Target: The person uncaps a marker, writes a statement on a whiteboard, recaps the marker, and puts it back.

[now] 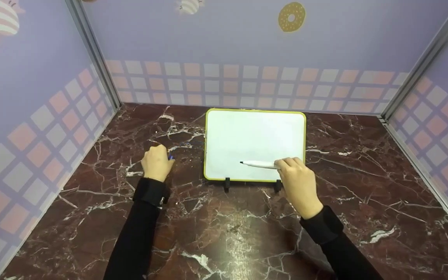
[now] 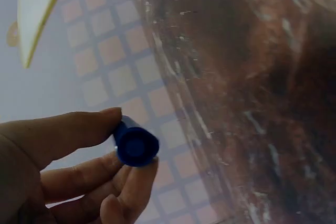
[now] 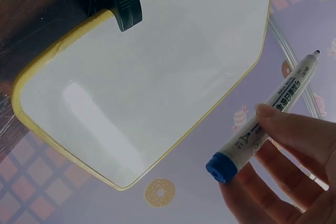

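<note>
A small whiteboard (image 1: pixel 255 144) with a yellow rim stands tilted on two black feet on the marble table; it also fills the right wrist view (image 3: pixel 152 82) and shows in the left wrist view's corner (image 2: pixel 37 3). Its face is blank. My right hand (image 1: pixel 298 182) grips a white marker (image 1: pixel 259 164) with a blue end, its black tip uncapped and pointing left over the board's lower part (image 3: pixel 268 114). My left hand (image 1: pixel 157 162) rests on the table left of the board and pinches the blue marker cap (image 2: pixel 135 143) between thumb and fingers.
The dark red marble table (image 1: pixel 224 233) is boxed in by lilac walls with a checked band on the left, back and right (image 1: pixel 247 83). The whiteboard's black feet (image 1: pixel 227 183) stand in front of my right hand.
</note>
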### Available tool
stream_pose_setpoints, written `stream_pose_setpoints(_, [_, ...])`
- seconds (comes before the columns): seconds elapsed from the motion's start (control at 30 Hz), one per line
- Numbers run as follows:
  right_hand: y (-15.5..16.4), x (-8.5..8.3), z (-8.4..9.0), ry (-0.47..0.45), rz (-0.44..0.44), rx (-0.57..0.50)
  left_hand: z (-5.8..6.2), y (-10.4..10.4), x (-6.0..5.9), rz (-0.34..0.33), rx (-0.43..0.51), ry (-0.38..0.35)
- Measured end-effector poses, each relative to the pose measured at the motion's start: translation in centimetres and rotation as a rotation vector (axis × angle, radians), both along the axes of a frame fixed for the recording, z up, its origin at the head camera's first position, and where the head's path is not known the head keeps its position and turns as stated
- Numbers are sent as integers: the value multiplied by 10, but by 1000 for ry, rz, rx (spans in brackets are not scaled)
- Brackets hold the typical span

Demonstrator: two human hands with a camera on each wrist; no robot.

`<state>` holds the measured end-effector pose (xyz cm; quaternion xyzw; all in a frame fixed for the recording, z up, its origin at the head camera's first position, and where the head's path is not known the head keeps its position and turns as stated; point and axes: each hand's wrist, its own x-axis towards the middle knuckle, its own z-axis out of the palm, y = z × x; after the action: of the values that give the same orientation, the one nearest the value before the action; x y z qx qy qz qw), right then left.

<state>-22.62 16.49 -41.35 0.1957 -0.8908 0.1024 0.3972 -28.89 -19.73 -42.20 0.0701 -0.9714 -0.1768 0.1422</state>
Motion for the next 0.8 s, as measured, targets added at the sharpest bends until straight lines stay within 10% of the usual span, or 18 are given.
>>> stream_pose_setpoints(0.37, [-1, 2, 2, -27, 8, 9, -12, -7, -4, 6, -37, -250])
stream_pose_setpoints(0.8, [-1, 1, 1, -25, 47, 1, -9, -7, -3, 17, -71, -265])
